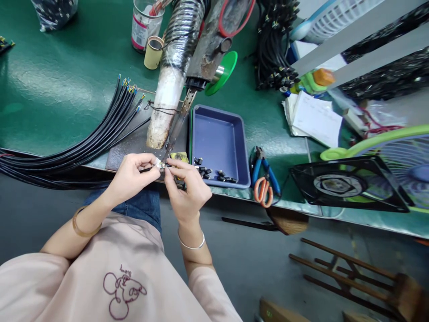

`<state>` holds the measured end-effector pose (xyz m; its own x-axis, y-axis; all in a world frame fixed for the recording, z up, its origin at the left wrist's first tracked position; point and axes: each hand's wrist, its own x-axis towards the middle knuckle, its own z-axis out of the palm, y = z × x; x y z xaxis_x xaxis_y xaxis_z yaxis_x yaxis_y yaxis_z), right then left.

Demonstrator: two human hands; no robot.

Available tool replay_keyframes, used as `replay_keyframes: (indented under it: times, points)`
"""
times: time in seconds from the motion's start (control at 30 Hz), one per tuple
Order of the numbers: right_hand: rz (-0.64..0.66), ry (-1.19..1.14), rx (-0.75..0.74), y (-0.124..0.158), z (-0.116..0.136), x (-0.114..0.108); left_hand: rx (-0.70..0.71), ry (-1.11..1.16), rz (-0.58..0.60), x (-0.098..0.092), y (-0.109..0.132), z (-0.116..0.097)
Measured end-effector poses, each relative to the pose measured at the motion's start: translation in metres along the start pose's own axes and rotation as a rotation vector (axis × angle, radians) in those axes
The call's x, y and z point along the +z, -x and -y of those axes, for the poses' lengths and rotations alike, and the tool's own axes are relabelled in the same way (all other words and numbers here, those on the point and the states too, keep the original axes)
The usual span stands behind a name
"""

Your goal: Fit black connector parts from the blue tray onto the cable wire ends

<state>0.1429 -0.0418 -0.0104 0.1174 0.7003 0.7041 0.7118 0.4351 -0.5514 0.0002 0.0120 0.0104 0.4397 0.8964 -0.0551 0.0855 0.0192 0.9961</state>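
My left hand [136,173] pinches the end of a black cable, with a small whitish piece at its fingertips. Close beside it, my right hand [186,183] is closed on a small dark connector; the fingers partly hide it. The two sets of fingertips nearly meet below the tip of a soldering iron [179,123]. A yellow sponge [179,156] lies just behind the right fingers. Left of the hands, a bundle of black cables [100,134] with stripped coloured ends lies over the table edge. Several black connectors [204,171] sit in the blue tray [244,147].
A foil-wrapped duct [174,58] comes down above the hands. Blue-handled pliers [264,170] and orange-handled cutters [263,191] lie right of the tray. Further right are papers [317,118] and a black fan [348,184]. A cup [145,27] stands at the back.
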Motion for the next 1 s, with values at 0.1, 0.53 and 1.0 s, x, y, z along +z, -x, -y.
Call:
replay_keyframes:
  times: [0.1,0.53,1.0]
  points:
    - [0.051,-0.144,0.196,-0.002,0.001,-0.002,0.001,-0.006,0.003,-0.002,0.001,0.0]
    - [0.035,-0.06,-0.033,0.006,-0.003,-0.005,0.024,0.02,0.019,-0.001,0.006,0.004]
    - [0.015,0.004,0.033,0.005,-0.002,-0.012,0.001,0.032,-0.015,0.0,0.0,0.004]
